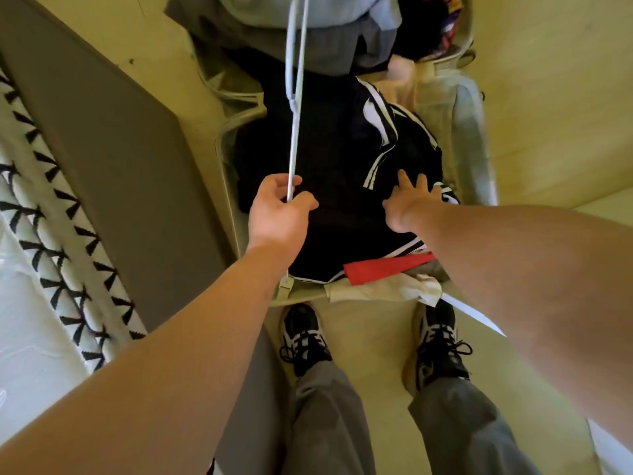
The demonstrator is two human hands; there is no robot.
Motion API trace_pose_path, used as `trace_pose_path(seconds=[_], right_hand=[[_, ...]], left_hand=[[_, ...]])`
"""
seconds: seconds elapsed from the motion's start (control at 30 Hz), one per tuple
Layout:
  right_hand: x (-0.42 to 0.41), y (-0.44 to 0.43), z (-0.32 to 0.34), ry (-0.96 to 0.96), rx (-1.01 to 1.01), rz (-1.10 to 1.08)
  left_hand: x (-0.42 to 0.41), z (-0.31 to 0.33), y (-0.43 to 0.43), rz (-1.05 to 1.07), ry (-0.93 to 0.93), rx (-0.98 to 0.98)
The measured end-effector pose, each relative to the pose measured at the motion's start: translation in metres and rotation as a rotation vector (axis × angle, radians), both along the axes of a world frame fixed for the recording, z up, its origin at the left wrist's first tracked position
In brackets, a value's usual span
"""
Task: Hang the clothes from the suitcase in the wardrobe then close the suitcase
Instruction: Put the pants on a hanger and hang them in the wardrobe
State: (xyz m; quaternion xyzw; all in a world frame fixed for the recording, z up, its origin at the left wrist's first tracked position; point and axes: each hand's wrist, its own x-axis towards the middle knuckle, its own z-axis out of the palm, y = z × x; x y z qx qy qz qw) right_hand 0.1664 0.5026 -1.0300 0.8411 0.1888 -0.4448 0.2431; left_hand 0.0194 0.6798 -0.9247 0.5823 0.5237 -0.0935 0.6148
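1. The hanger (295,132) is running past the top edge.
2. My left hand (279,209) is pinching it; my right hand (409,204) is spreading its fingers on the black garment (325,166) inside the suitcase (224,159).
3. Floor (531,97) is showing alongside.

Bright, even indoor light here with a warm yellow cast over the floor (370,337) and only soft shadows beside the shoes (303,337), while the patterned fabric (41,234) at the left edge washes out pale. The black garment (335,217) swallows nearly all detail, so the white hanger (294,132) stands out crisp, and the right hand (407,204) smears a touch at the fingertips. Wide-angle stretch is heavy: the right forearm (548,286) balloons toward the corner, straight edges bow, and the clothes pile (308,25) up top goes soft.
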Motion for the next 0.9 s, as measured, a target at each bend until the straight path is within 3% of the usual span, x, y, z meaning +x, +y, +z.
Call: trace_pose_path(seconds=[0.17,0.23,0.33,0.57,0.77,0.9], right_hand=[[0.008,0.014,0.044,-0.183,0.496,-0.302],[0.003,0.022,0.085,-0.215,0.598,-0.399],[-0.002,0.033,0.152,-0.203,0.684,-0.322],[0.001,0.08,0.383,-0.246,0.942,-0.135],[-0.008,0.126,0.598,-0.268,1.02,-0.173],[-0.008,0.141,0.691,-0.388,1.163,-0.227]], left_hand=[[-0.011,0.025,0.005,0.057,0.033,-0.001],[-0.012,0.054,0.008,0.081,0.04,-0.01],[-0.012,0.106,0.013,0.063,0.028,-0.005],[0.002,0.299,0.049,0.053,-0.066,0.038],[-0.003,0.474,0.08,0.01,-0.21,0.141],[-0.012,0.549,0.099,-0.001,-0.276,0.215]])
